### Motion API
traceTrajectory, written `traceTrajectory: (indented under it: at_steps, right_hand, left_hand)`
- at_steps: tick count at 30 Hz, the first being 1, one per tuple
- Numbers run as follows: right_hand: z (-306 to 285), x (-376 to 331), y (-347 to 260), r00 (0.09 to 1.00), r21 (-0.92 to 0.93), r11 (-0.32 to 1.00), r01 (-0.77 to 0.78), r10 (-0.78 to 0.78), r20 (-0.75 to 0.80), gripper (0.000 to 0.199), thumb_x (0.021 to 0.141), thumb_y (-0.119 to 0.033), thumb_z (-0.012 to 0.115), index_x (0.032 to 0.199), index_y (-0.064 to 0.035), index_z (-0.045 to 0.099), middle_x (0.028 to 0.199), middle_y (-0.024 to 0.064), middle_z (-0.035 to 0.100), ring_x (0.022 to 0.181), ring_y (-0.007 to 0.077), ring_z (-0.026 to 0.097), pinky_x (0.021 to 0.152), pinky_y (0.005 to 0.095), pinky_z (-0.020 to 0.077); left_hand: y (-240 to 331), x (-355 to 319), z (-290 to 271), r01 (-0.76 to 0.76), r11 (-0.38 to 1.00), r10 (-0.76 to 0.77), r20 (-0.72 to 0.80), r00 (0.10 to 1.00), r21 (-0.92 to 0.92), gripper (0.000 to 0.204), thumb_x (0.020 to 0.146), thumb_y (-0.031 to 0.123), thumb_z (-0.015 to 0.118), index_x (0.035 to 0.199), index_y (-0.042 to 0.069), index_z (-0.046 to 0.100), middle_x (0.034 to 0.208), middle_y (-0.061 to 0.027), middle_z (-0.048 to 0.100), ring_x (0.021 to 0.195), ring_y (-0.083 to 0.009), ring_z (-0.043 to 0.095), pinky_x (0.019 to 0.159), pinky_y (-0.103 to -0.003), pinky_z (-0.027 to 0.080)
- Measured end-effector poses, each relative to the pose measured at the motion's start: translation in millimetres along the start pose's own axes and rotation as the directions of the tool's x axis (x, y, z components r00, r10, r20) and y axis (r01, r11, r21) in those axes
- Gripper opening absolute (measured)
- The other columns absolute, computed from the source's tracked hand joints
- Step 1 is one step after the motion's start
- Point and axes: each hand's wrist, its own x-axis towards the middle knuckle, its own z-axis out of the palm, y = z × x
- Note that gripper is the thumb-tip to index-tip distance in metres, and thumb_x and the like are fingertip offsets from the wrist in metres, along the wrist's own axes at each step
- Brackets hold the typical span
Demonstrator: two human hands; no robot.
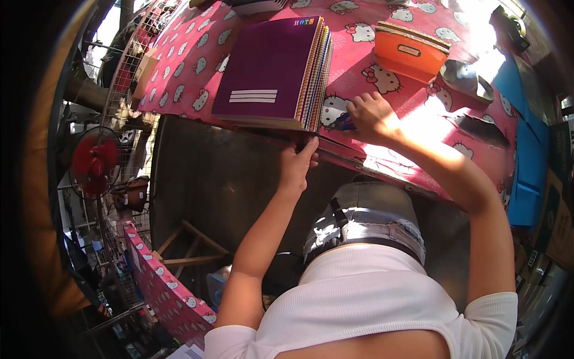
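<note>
A stack of spiral notebooks (263, 72) with a purple top cover lies at the table's near edge, its coils facing right. Just below the stack's near right corner is my left hand (296, 164), fingers curled and thumb raised against the edge. Whether it grips the lowest notebook or the table rim, I cannot tell. Right of the coils, my right hand (373, 119) rests low over the table with bent fingers closed round a small dark blue object (345, 122). Most of that object is hidden by the fingers, and its kind does not show.
A pink cartoon-print cover lies over the table (197, 66). An orange box-like holder (411, 54) stands at the back right, beside a roll-like thing (463, 75). Blue sheets (529, 173) hang at the right. At the left are a red-bladed fan (94, 160) and wire mesh.
</note>
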Motion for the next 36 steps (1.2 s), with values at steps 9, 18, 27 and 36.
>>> traceTrajectory:
  at_steps: [9, 18, 27, 36]
  right_hand:
    - [14.5, 10.5, -10.1, 0.991, -0.067, 0.990, 0.126, -0.128, -0.029, 0.055, 0.072, -0.055, 0.068, 0.094, -0.0051, 0.060, 0.090, 0.0078, 0.058, 0.092, 0.0243, 0.056, 0.086, 0.0387, 0.0409]
    - [9.9, 9.0, -9.1, 0.990, -0.085, 0.988, 0.128, -0.133, -0.056, 0.054, 0.074, -0.057, 0.066, 0.091, -0.0053, 0.061, 0.089, 0.0079, 0.059, 0.091, 0.0248, 0.057, 0.084, 0.0379, 0.0434]
    - [5.5, 1.0, -6.2, 0.966, 0.083, 0.996, -0.041, 0.018, 0.260, 0.050, 0.074, -0.055, 0.067, 0.085, -0.0062, 0.063, 0.087, 0.0088, 0.060, 0.084, 0.0249, 0.059, 0.078, 0.0393, 0.0458]
    - [22.3, 8.0, -10.0, 0.996, -0.071, 0.994, 0.085, -0.088, -0.030, 0.054, 0.070, -0.053, 0.070, 0.092, -0.0051, 0.060, 0.088, 0.0080, 0.057, 0.091, 0.0245, 0.056, 0.081, 0.0368, 0.0420]
  left_hand:
    - [-11.9, 4.8, 6.2, -0.141, 0.989, 0.142, -0.019, 0.990, 0.052, 0.021, 0.080, 0.018, 0.076, 0.094, 0.006, 0.067, 0.078, 0.0025, 0.064, 0.063, -0.0053, 0.055, 0.054, -0.021, 0.044]
    - [-9.8, 3.0, 11.1, -0.153, 0.985, 0.157, -0.045, 0.987, 0.074, 0.016, 0.080, 0.016, 0.076, 0.090, 0.006, 0.069, 0.075, 0.0036, 0.064, 0.061, -0.0039, 0.054, 0.053, -0.020, 0.042]
    - [-10.2, 2.8, 3.2, -0.121, 0.991, 0.125, -0.056, 0.991, 0.058, 0.024, 0.081, 0.019, 0.075, 0.096, 0.003, 0.067, 0.080, 0.0004, 0.065, 0.064, -0.0059, 0.057, 0.054, -0.022, 0.044]
    - [-22.4, 12.4, 7.7, -0.347, 0.839, 0.398, -0.038, 0.916, 0.418, 0.024, 0.079, 0.020, 0.075, 0.093, 0.000, 0.069, 0.075, -0.0010, 0.065, 0.066, -0.0078, 0.056, 0.061, -0.026, 0.046]
